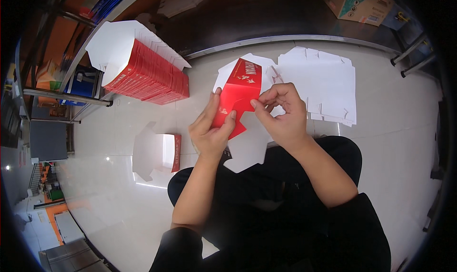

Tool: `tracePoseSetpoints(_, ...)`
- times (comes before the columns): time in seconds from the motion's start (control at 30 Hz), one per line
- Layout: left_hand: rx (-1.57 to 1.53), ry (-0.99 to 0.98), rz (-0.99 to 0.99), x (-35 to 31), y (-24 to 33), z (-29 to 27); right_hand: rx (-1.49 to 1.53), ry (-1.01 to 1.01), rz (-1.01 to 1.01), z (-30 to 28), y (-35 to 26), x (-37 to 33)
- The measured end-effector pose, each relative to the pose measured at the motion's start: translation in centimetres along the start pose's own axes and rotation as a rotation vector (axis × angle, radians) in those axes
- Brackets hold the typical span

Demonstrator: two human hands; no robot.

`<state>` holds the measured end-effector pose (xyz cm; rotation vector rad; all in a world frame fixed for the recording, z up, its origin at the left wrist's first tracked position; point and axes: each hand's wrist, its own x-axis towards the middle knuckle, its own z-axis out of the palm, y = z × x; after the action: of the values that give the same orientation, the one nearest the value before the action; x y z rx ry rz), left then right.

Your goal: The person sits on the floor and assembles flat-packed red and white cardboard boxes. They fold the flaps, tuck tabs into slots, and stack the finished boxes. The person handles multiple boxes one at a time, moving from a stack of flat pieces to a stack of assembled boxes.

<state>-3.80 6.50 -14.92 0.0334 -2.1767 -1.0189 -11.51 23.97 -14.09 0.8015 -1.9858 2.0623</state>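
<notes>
A red cardboard box (238, 95), partly folded, is held up in front of me over my lap. White inner flaps (250, 146) hang from its near side. My left hand (213, 124) grips the box from the left, with the thumb on its red face and the fingers along the side. My right hand (284, 111) pinches the box's right edge between thumb and fingertips, the other fingers curled. Behind the box, white flat cardboard sheets lie on the floor, partly hidden by it.
A tall stack of red boxes (152, 77) with white flaps stands at the far left. One folded open box (164, 153) sits on the tiled floor to my left. A pile of white blanks (323, 84) lies to the right. Beyond runs a dark shelf (266, 19) bearing a brown carton (357, 4).
</notes>
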Motion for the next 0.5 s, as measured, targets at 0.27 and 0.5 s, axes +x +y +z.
tracePoseSetpoints(0.27,-0.059,0.048,-0.108,-0.9,0.3,0.6,0.410,0.027,0.359,2.0,-0.3,-1.2)
tracePoseSetpoints(0.5,-0.071,0.044,0.036,-0.1,0.0,1.0,0.300,-0.215,0.330,2.1,0.0,-0.9)
